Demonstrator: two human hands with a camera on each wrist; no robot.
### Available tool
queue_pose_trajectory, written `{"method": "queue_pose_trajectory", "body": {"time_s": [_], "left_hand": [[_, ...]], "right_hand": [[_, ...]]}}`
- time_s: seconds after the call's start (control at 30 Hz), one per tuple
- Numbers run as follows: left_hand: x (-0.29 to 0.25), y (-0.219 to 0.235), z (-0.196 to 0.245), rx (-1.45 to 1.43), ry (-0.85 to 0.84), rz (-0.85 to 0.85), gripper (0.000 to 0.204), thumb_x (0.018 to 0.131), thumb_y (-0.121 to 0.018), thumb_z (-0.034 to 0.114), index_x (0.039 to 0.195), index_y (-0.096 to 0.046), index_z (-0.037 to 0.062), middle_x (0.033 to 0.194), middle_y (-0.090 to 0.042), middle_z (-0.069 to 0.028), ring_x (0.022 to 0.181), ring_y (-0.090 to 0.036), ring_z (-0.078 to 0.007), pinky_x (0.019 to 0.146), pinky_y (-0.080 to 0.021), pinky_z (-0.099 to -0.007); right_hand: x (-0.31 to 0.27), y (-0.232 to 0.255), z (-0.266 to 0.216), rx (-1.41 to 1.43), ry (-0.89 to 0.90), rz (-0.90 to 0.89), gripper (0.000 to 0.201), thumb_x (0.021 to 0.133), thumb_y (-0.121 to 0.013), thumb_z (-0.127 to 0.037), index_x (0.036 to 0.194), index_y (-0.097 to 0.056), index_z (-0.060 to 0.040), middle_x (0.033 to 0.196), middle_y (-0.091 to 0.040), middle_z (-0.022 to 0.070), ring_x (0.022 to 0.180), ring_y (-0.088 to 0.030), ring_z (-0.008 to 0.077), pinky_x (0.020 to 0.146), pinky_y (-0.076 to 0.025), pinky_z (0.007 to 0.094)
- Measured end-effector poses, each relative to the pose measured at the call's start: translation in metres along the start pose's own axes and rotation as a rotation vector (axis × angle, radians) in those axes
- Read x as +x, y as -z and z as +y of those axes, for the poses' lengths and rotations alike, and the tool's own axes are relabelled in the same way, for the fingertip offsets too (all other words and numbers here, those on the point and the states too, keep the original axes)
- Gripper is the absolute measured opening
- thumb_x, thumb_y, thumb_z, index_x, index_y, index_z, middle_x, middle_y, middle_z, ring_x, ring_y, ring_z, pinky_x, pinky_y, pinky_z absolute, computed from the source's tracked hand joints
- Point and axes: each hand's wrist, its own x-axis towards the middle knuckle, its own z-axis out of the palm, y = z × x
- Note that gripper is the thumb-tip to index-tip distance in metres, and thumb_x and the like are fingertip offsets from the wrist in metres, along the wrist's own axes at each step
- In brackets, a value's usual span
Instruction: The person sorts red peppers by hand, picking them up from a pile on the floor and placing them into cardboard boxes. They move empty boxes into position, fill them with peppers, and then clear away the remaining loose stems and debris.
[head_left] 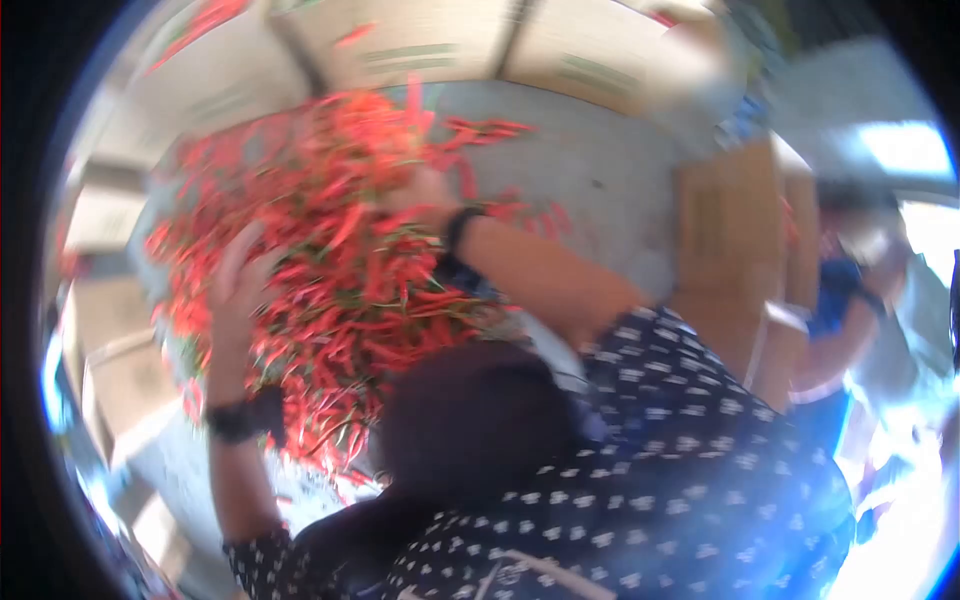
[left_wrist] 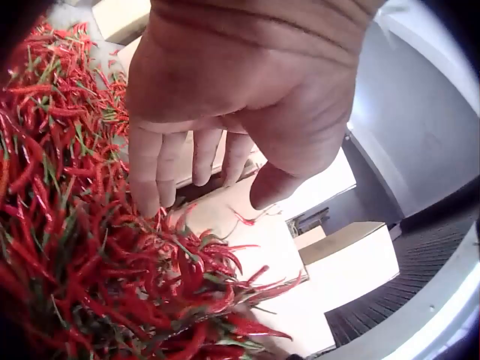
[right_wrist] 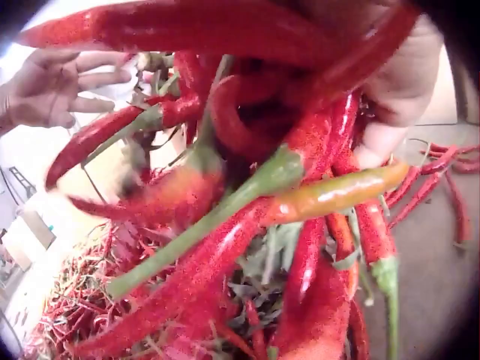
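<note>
A broad pile of red chili peppers [head_left: 330,290] with green stems spreads beneath both hands. My right hand [head_left: 425,195] grips a bunch of chili peppers [right_wrist: 187,262] over the far side of the pile. In the right wrist view the bunch covers much of the right hand [right_wrist: 405,90]; one pepper in it is orange-yellow. My left hand [head_left: 240,275] is at the pile's left side, fingers extended and nothing held. The left wrist view shows the left hand [left_wrist: 247,97] with fingers pointing down, their tips near the heaped peppers [left_wrist: 112,255].
Cardboard boxes [head_left: 430,45] line the far side of the grey surface [head_left: 610,170], and more boxes [head_left: 125,385] stand at the left. Loose chili peppers [head_left: 490,130] lie right of the pile. At the right are an open carton [head_left: 730,215] and another person [head_left: 840,300].
</note>
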Motion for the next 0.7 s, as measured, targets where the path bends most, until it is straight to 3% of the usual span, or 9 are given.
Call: {"method": "queue_pose_trajectory", "body": {"time_s": [0.03, 0.1, 0.13, 0.33, 0.4, 0.43, 0.53, 0.6, 0.7], "left_hand": [[0.003, 0.009, -0.016, 0.079, 0.068, 0.043, 0.056, 0.089, -0.058, 0.028, 0.137, -0.042, 0.0044, 0.132, -0.051, -0.0124, 0.11, -0.057, -0.0223, 0.083, -0.051, -0.0335], [-0.01, 0.016, -0.036, 0.106, 0.171, 0.045, 0.054, 0.088, -0.059, 0.029, 0.134, -0.046, 0.0037, 0.131, -0.052, -0.012, 0.105, -0.059, -0.0212, 0.08, -0.051, -0.0322], [-0.018, 0.021, -0.05, 0.082, 0.212, -0.01, 0.055, 0.087, -0.059, 0.029, 0.134, -0.046, 0.0034, 0.131, -0.052, -0.0119, 0.105, -0.059, -0.0206, 0.079, -0.051, -0.0315], [-0.025, 0.021, -0.095, 0.015, 0.322, -0.148, 0.056, 0.086, -0.06, 0.03, 0.133, -0.046, 0.0032, 0.125, -0.054, -0.0107, 0.099, -0.06, -0.0176, 0.074, -0.051, -0.0292], [-0.024, 0.013, -0.091, -0.003, 0.369, -0.144, 0.054, 0.085, -0.059, 0.029, 0.131, -0.048, 0.0025, 0.116, -0.055, -0.0092, 0.092, -0.059, -0.0153, 0.071, -0.049, -0.0285], [-0.021, 0.009, -0.089, -0.008, 0.362, -0.155, 0.054, 0.085, -0.059, 0.029, 0.131, -0.048, 0.0025, 0.116, -0.055, -0.0092, 0.092, -0.059, -0.0153, 0.071, -0.049, -0.0285], [-0.009, -0.001, -0.085, 0.014, 0.303, -0.197, 0.055, 0.085, -0.058, 0.029, 0.131, -0.047, 0.0018, 0.117, -0.055, -0.0091, 0.094, -0.058, -0.0155, 0.072, -0.049, -0.0293], [0.004, -0.002, -0.086, -0.033, 0.261, -0.32, 0.056, 0.086, -0.058, 0.032, 0.132, -0.046, 0.0022, 0.12, -0.055, -0.0095, 0.097, -0.058, -0.0169, 0.073, -0.049, -0.0304], [0.014, -0.008, -0.089, -0.03, 0.227, -0.298, 0.053, 0.088, -0.056, 0.031, 0.132, -0.046, 0.0039, 0.122, -0.056, -0.0096, 0.098, -0.057, -0.0183, 0.074, -0.049, -0.0315]], "right_hand": [[-0.004, 0.001, -0.012, -0.072, -0.146, 0.064, 0.035, 0.077, -0.072, -0.009, 0.111, -0.062, -0.0061, 0.1, -0.066, 0.0048, 0.086, -0.063, 0.016, 0.076, -0.052, 0.0322], [-0.001, -0.009, 0.024, 0.492, 0.053, 0.165, 0.037, 0.077, -0.074, -0.013, 0.111, -0.062, -0.0058, 0.103, -0.065, 0.005, 0.091, -0.062, 0.0168, 0.08, -0.051, 0.0322], [-0.015, 0.005, 0.024, 0.467, 0.051, 0.21, 0.037, 0.077, -0.074, -0.013, 0.111, -0.062, -0.0058, 0.103, -0.065, 0.005, 0.091, -0.062, 0.0168, 0.08, -0.051, 0.0322], [-0.128, 0.119, -0.029, 0.978, 0.03, -0.106, 0.04, 0.092, -0.058, -0.019, 0.126, -0.048, -0.0008, 0.115, -0.06, 0.011, 0.098, -0.062, 0.0214, 0.084, -0.052, 0.0348], [-0.203, 0.156, -0.083, 0.577, -0.003, 0.037, 0.039, 0.093, -0.056, -0.018, 0.125, -0.048, 0.0026, 0.118, -0.059, 0.0137, 0.099, -0.062, 0.0222, 0.081, -0.054, 0.0356], [-0.227, 0.148, -0.136, 0.702, -0.088, 0.261, 0.036, 0.092, -0.057, -0.016, 0.125, -0.051, -0.0017, 0.116, -0.06, 0.0137, 0.087, -0.065, 0.0208, 0.073, -0.055, 0.034], [-0.306, 0.171, -0.19, 0.433, -0.195, 0.381, 0.037, 0.092, -0.057, -0.018, 0.125, -0.051, -0.0027, 0.116, -0.06, 0.0139, 0.084, -0.065, 0.0206, 0.071, -0.055, 0.0337], [-0.348, 0.18, -0.196, 0.208, -0.344, 0.473, 0.037, 0.092, -0.057, -0.019, 0.125, -0.051, -0.0033, 0.115, -0.06, 0.014, 0.082, -0.065, 0.0204, 0.07, -0.055, 0.0335], [-0.405, 0.2, -0.155, -0.204, -0.7, 0.525, 0.038, 0.091, -0.058, -0.02, 0.125, -0.051, -0.0042, 0.114, -0.06, 0.0142, 0.079, -0.064, 0.0202, 0.068, -0.054, 0.0332]]}}
